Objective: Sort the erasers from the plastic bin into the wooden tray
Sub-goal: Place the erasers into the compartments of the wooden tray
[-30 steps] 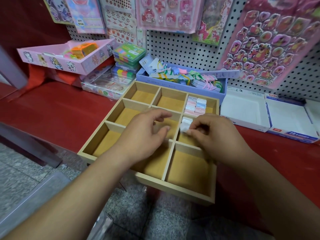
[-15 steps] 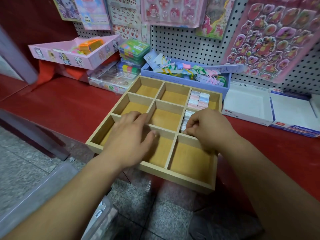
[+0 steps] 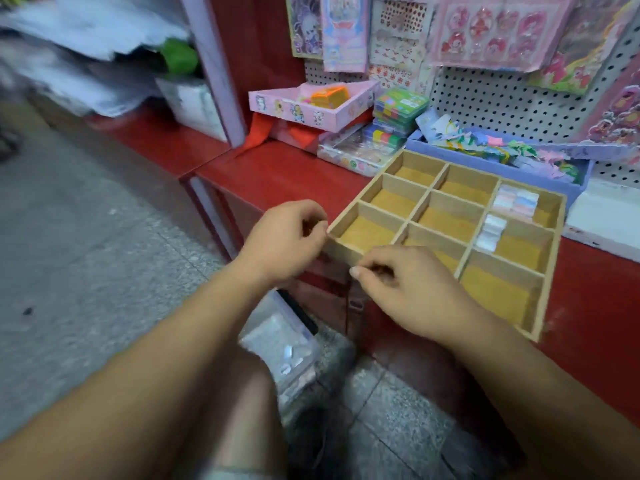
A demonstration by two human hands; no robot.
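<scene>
Bare left hand [image 3: 284, 237] and right hand [image 3: 408, 289], bare forearms [image 3: 156, 358], short plain thumbnail [image 3: 354, 271].

Tan wooden tray [image 3: 367, 233], red shelf [image 3: 277, 174]; erasers [image 3: 516, 201] at two o'clock seem pastel pink, blue, white; white pegboard [image 3: 502, 102], black-dotted.

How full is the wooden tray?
Mostly empty: the wooden tray holds erasers in only two right-column compartments; the others show bare bottoms, one partly behind the right hand.

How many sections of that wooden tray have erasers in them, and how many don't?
Sections with erasers: 2
Sections showing none: 7 (one partly hidden by the right hand)
Total sections in the wooden tray: 9
</scene>
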